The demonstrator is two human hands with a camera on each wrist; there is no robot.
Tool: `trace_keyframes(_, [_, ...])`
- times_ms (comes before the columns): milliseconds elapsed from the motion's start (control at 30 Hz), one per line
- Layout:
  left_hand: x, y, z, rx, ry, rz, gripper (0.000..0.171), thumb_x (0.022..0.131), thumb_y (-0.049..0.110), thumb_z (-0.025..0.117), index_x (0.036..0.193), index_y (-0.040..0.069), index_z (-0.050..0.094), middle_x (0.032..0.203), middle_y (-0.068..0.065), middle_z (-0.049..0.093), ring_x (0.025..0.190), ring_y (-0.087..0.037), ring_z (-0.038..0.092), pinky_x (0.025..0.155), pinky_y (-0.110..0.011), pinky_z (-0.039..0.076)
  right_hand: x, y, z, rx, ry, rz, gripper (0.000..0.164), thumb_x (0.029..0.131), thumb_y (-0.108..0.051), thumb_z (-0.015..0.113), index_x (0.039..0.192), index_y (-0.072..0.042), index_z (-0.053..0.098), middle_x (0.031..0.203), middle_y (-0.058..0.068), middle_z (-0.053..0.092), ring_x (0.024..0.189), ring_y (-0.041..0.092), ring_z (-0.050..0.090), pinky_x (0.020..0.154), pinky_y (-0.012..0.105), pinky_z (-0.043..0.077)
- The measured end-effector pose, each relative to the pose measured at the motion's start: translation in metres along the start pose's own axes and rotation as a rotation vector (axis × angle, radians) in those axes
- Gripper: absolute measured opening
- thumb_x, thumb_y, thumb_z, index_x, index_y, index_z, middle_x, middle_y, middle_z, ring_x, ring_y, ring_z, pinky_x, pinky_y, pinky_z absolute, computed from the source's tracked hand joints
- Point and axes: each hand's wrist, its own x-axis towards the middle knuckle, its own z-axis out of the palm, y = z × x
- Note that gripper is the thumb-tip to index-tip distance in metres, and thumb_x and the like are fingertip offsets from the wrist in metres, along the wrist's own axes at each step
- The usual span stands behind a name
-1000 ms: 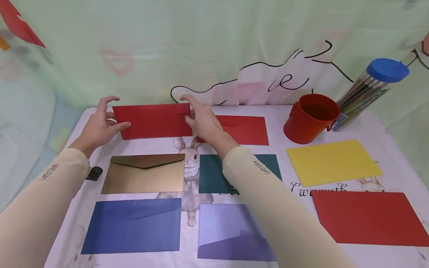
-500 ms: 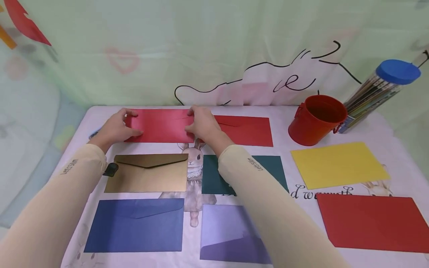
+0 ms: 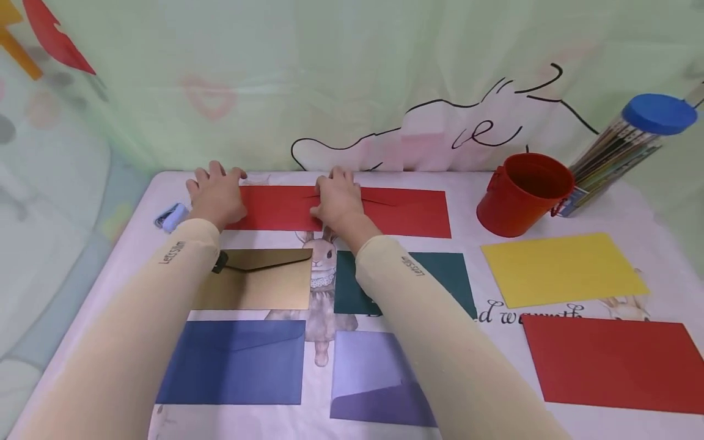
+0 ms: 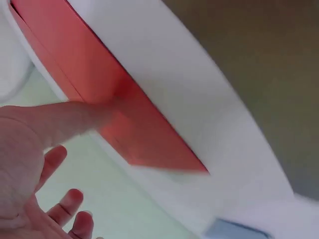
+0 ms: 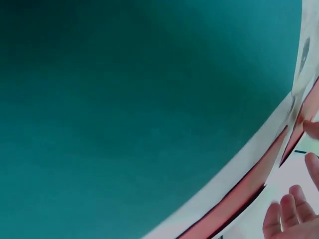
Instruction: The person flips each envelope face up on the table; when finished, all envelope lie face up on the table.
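A red envelope lies flat at the back left of the table, its right end beside a second red envelope with a pointed flap. Over the first envelope's left end is my left hand, fingers spread and the thumb above the paper. At its right end my right hand hovers or rests lightly, with fingers and thumb apart; contact is hard to tell. In the right wrist view, loose fingers show at the lower right corner, and a dark green envelope fills most of the picture.
Nearer me lie gold, blue and lilac envelopes. On the right are a yellow envelope, another red one, a red bucket and a blue-lidded pencil tube. A small bluish item sits left.
The red envelope, held raised and tilted between both hands a second ago, came down flat on the table. My left hand let go and spread its fingers; my right hand's grip also loosened.
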Motion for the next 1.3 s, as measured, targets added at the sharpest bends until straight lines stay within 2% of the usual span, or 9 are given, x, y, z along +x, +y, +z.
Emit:
trace_keyframes(200, [-0.023,0.043,0.002,-0.1,0.089,0.038,0.071,0.085,0.012,0.068,0.151,0.015,0.041,0.139,-0.023,0.032,0.129,-0.045,0.025,0.104,-0.061,0.022,-0.03,0.021,-0.015,0.113,-0.021,-0.086,0.051,0.079,-0.031,0.085,0.124,-0.016,0.065,0.134,0.01,0.046,0.127,0.026,0.04,0.09,0.037,0.054])
trace_keyframes(300, [-0.044,0.072,0.01,-0.156,0.149,0.117,0.069,0.086,0.018,0.072,0.149,0.017,0.044,0.139,-0.02,0.035,0.129,-0.041,0.029,0.103,-0.058,0.025,-0.059,0.046,-0.035,0.156,-0.054,-0.168,0.052,0.078,-0.029,0.086,0.124,-0.014,0.067,0.135,0.011,0.048,0.129,0.028,0.04,0.091,0.041,0.053])
trace_keyframes(433, [-0.075,0.117,0.024,-0.223,0.152,0.253,0.066,0.085,0.023,0.074,0.146,0.02,0.048,0.137,-0.014,0.041,0.127,-0.034,0.035,0.102,-0.053,0.029,-0.114,0.086,-0.069,0.212,-0.091,-0.236,0.05,0.077,-0.027,0.087,0.121,-0.011,0.069,0.133,0.012,0.052,0.126,0.03,0.045,0.094,0.048,0.051])
trace_keyframes(533, [-0.099,0.152,0.036,-0.371,0.082,0.37,0.06,0.087,0.023,0.074,0.142,0.021,0.052,0.131,-0.009,0.048,0.121,-0.028,0.042,0.097,-0.047,0.037,-0.163,0.121,-0.096,0.237,-0.089,-0.22,0.049,0.077,-0.026,0.088,0.12,-0.012,0.069,0.13,0.011,0.054,0.12,0.032,0.051,0.089,0.051,0.053])
trace_keyframes(667, [-0.133,0.195,0.058,-0.589,-0.101,0.517,0.053,0.09,0.021,0.074,0.139,0.019,0.055,0.122,-0.005,0.056,0.11,-0.024,0.052,0.084,-0.037,0.047,-0.222,0.177,-0.123,0.221,-0.079,-0.129,0.055,0.074,-0.026,0.091,0.122,-0.014,0.067,0.134,0.012,0.051,0.118,0.037,0.051,0.083,0.054,0.055])
trace_keyframes(767, [-0.158,0.227,0.072,-0.619,-0.221,0.618,0.05,0.091,0.02,0.073,0.138,0.018,0.056,0.124,-0.004,0.058,0.11,-0.022,0.055,0.083,-0.03,0.048,-0.256,0.223,-0.134,0.159,-0.106,-0.085,0.067,0.069,-0.028,0.095,0.127,-0.015,0.064,0.137,0.013,0.048,0.12,0.039,0.047,0.079,0.048,0.057])
trace_keyframes(933, [-0.184,0.278,0.09,-0.584,-0.36,0.728,0.044,0.091,0.022,0.074,0.133,0.019,0.061,0.125,0.004,0.062,0.112,-0.008,0.055,0.086,-0.016,0.043,-0.289,0.291,-0.139,0.056,-0.193,-0.021,0.094,0.057,-0.031,0.099,0.136,-0.01,0.054,0.138,0.021,0.042,0.122,0.048,0.038,0.069,0.044,0.06])
trace_keyframes(1033, [-0.192,0.303,0.1,-0.521,-0.445,0.77,0.042,0.091,0.025,0.076,0.131,0.021,0.063,0.122,0.013,0.062,0.111,0.001,0.052,0.083,-0.01,0.04,-0.303,0.327,-0.138,0.071,-0.216,0.025,0.106,0.051,-0.03,0.101,0.139,-0.005,0.048,0.138,0.026,0.039,0.12,0.053,0.034,0.063,0.046,0.06])
trace_keyframes(1300, [-0.216,0.35,0.128,-0.058,-0.454,0.863,0.069,0.082,0.05,0.079,0.144,0.039,0.052,0.137,0.025,0.048,0.124,0.007,0.039,0.099,-0.017,0.035,-0.34,0.398,-0.125,-0.011,-0.241,0.061,0.104,0.055,-0.037,0.097,0.139,0.0,0.048,0.137,0.027,0.042,0.124,0.042,0.033,0.062,0.04,0.059])
